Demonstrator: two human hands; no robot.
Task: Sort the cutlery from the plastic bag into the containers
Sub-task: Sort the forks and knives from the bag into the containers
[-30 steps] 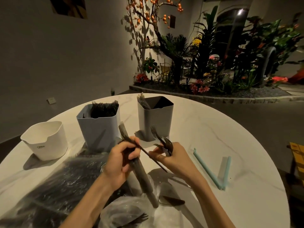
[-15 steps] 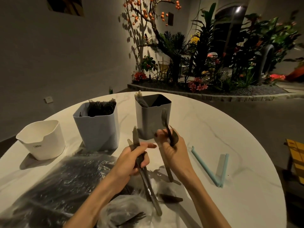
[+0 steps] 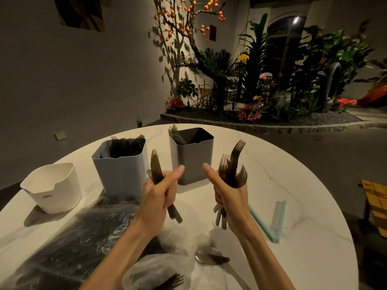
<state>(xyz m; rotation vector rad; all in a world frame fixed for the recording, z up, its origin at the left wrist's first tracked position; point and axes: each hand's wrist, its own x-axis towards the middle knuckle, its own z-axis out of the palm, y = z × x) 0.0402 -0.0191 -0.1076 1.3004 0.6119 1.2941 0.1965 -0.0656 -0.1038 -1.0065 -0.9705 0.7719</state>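
Left hand (image 3: 159, 191) grips two dark translucent knives (image 3: 156, 168) upright; right hand (image 3: 228, 193) clutches several matching forks (image 3: 231, 166); three containers (image 3: 191, 155) behind.

Crinkled glossy plastic bag (image 3: 69, 243), matt plastic containers (image 3: 120, 172) — polished marble-look table (image 3: 293, 185)

Both forearms reach up from the bottom edge, hands raised side by side. The left hand (image 3: 159, 193) is a fist round knives (image 3: 157, 170) — thumb stretched right. The right hand (image 3: 229, 194) grips forks (image 3: 232, 166), thumb up.
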